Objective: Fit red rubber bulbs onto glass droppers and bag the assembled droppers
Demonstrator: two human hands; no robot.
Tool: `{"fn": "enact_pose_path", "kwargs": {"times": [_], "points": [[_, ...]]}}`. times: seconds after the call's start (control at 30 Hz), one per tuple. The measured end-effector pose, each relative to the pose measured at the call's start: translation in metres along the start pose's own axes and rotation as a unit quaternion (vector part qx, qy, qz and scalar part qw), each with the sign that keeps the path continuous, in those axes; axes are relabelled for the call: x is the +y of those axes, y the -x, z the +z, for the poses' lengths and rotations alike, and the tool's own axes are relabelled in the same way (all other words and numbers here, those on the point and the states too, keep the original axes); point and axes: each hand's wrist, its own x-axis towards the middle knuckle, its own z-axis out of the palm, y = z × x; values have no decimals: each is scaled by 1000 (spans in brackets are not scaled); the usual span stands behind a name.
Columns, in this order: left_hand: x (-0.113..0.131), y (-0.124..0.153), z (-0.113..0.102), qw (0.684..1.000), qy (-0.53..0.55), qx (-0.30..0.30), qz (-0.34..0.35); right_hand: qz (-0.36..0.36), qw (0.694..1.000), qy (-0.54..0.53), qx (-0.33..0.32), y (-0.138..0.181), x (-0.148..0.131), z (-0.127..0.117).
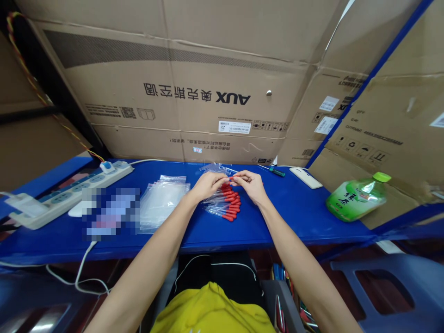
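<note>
My left hand [210,184] and my right hand [250,184] meet above the blue table [194,238], fingertips pinched close together. Between them is a small red-ended piece [232,177], which both hands seem to grip; the fingers hide most of it. Just below lies a fanned row of similar slim pieces with red ends [231,208]. Their left parts are thin and covered by clear plastic [213,206], so I cannot tell their exact kind. More clear plastic-wrapped pieces [215,167] lie behind my left hand. A stack of clear zip bags [161,203] rests left of my left forearm.
A power strip [74,189] and a blurred-out phone-like object [113,210] are at the left. Toward the right lie a green-handled screwdriver [276,171], a white flat device [305,177] and a green drink bottle [359,199]. Cardboard [194,60] walls the back.
</note>
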Motion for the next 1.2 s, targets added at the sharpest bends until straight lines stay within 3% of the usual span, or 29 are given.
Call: {"fn": "enact_pose_path", "kwargs": {"times": [0.53, 0.83, 1.2], "points": [[-1, 0, -1, 999, 17, -27, 12, 5, 1000, -13, -21, 0, 2, 2], [3, 0, -4, 1000, -21, 2, 7, -19, 1000, 15, -3, -4, -1, -3], [-1, -3, -4, 997, 5, -11, 71, 3, 1000, -9, 10, -2, -1, -4]]}}
